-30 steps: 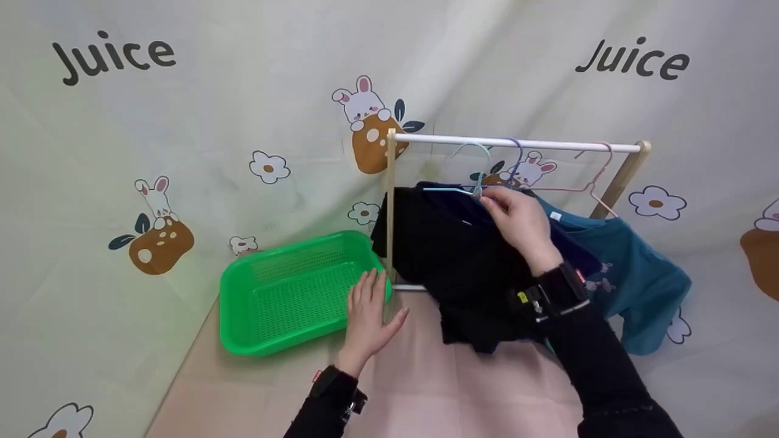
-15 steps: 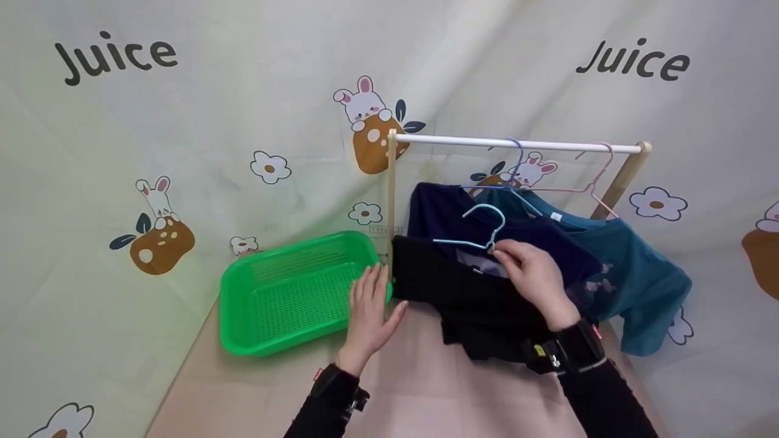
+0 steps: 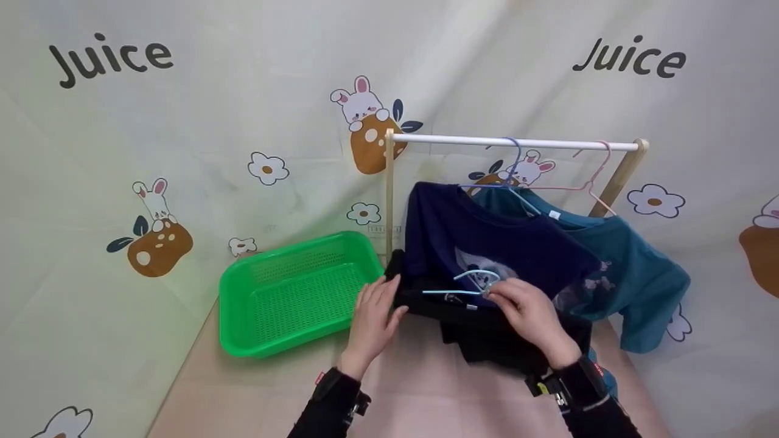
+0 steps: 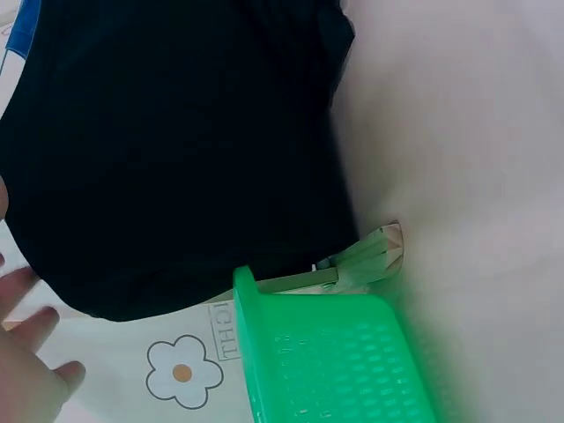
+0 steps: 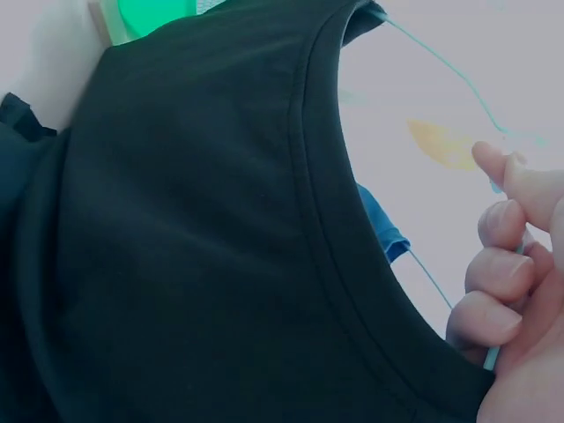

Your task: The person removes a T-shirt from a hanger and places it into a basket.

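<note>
My right hand [image 3: 530,316] pinches a light blue wire clothes hanger [image 3: 453,292] just under its hook. A black T-shirt [image 3: 505,340] hangs on this hanger in front of the rack; the right wrist view shows its neckline [image 5: 322,176] beside the curled fingers [image 5: 498,273]. My left hand [image 3: 372,322] is by the shirt's left shoulder, fingers fairly straight. In the left wrist view, its fingertips [image 4: 35,326] are at the edge of the black cloth [image 4: 176,159]; whether they press on it I cannot tell.
Behind stands a rack with a white rail [image 3: 450,140], holding a navy T-shirt [image 3: 487,225] on a blue hanger and a teal T-shirt [image 3: 645,267] on a pink one. A green plastic basket [image 3: 234,310] sits left of the rack on the pinkish tabletop [image 3: 420,389].
The light blue hanger with the black T-shirt has come off the rail, down and toward me in my right hand. My left hand has shifted slightly from the basket's side to the shirt's shoulder.
</note>
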Demonstrator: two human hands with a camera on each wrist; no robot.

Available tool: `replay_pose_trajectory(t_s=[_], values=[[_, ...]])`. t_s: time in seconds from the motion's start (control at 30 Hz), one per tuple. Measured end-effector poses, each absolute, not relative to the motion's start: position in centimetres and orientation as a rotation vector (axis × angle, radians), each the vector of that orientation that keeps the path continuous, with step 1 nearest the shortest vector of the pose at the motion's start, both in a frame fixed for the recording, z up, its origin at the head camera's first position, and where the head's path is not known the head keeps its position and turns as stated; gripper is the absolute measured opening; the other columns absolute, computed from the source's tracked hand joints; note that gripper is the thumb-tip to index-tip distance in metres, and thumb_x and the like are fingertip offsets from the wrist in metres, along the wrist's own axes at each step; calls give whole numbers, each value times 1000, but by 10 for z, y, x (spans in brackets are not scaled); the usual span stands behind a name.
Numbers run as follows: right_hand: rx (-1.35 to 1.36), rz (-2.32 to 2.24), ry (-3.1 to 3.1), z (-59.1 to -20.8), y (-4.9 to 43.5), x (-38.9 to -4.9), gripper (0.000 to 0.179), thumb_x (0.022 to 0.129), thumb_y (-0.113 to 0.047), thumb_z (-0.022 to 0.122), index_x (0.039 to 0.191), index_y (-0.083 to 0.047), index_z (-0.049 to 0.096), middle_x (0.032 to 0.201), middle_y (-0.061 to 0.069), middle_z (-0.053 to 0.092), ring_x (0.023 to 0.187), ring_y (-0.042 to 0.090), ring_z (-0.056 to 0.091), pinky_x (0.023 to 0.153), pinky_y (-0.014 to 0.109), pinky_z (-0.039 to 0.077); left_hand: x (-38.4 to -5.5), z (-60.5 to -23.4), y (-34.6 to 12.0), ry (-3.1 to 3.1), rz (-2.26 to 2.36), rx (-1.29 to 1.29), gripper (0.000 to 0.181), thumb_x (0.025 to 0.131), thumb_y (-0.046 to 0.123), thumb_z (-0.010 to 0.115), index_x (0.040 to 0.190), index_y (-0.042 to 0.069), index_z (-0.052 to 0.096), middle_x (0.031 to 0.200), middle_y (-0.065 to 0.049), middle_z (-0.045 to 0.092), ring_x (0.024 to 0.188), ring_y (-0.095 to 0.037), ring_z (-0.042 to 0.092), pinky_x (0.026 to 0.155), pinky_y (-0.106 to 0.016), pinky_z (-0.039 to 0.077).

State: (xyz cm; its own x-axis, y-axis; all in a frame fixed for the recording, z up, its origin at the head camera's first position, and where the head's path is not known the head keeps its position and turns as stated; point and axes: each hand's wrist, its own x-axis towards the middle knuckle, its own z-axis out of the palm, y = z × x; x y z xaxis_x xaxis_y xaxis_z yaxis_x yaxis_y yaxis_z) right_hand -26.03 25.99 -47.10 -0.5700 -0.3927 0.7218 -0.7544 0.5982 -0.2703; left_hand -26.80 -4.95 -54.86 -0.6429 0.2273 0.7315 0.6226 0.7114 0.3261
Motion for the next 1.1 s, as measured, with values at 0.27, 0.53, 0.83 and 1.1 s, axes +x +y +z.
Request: replay_pose_trajectory(t_s=[0.27,0.53,0.83,1.1], values=[[945,953,-2166,-484,267,-257,25,84,8,71,94,-14,74,88,-4,67,73,9,60,67,17,45,-264,-554,-50,-2005,-785,-801,28,80,12,82,106,6,74,88,-2,66,81,-18,63,73,-33,51],[958,1080,-2097,-476,262,-251,31,75,25,67,87,-4,71,82,5,66,72,16,62,70,13,45,-254,-545,-59,-1863,-811,-800,18,87,9,75,105,8,76,83,-2,60,71,-17,58,62,-29,48],[929,1105,-2070,-452,254,-238,27,75,26,66,84,1,69,79,10,65,66,17,57,64,17,43,-248,-531,-72,-1774,-848,-768,18,96,19,65,99,6,77,82,-2,63,73,-18,60,65,-29,50],[882,1099,-2071,-454,257,-241,25,77,26,65,83,2,68,76,9,62,64,19,58,63,16,46,-248,-518,-80,-1721,-901,-728,18,97,18,64,95,5,76,83,-3,66,75,-20,62,70,-28,50]])
